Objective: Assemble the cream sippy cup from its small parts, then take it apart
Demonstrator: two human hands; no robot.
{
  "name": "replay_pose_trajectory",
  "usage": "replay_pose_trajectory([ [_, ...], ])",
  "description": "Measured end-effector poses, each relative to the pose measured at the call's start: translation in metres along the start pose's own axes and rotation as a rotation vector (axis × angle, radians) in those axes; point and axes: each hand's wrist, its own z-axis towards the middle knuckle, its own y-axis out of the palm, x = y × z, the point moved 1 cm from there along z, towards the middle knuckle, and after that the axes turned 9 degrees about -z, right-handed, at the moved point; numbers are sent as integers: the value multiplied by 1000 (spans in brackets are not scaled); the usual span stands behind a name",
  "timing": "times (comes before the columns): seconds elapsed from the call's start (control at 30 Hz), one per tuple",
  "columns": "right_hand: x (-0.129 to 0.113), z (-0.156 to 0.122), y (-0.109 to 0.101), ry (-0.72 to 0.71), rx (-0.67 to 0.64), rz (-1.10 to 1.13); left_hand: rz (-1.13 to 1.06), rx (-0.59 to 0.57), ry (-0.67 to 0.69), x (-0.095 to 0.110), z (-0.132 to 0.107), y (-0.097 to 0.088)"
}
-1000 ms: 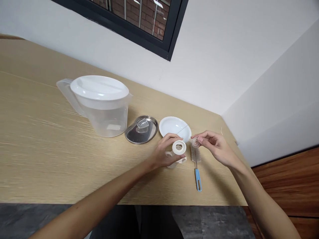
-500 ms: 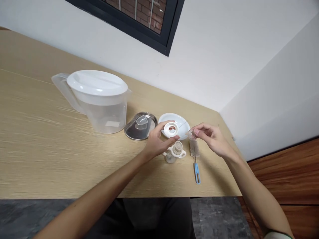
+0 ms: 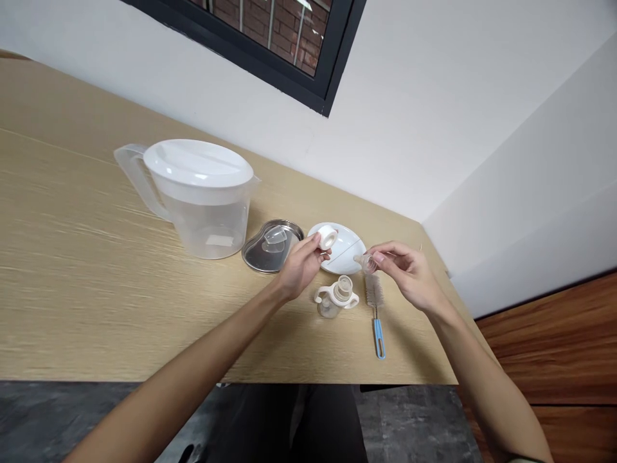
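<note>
My left hand pinches a white screw ring and holds it over the near left edge of a white dish. My right hand pinches a small clear teat just right of the dish. Between my hands a small clear baby bottle with side handles stands on the wooden table with its mouth uncovered. A bottle brush with a blue handle lies right of the bottle, under my right hand.
A clear plastic jug with a white lid stands at the left. A steel kidney tray holding a clear plastic cap lies beside it. White walls run behind and right of the table; its front edge is near me.
My left hand lifted the white ring off the bottle and carried it up and left to the dish. My right hand kept the teat and shifted slightly.
</note>
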Motion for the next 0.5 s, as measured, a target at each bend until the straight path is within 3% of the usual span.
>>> replay_pose_trajectory([
  [0.13,0,7,13,-58,24,50,-92,-15,-131,1,-1,2],
  [0.33,8,24,32,-151,112,-61,-76,-124,-198,3,-6,8],
  [0.5,11,35,36,-220,74,-121,-84,-166,-233,3,-7,6],
])
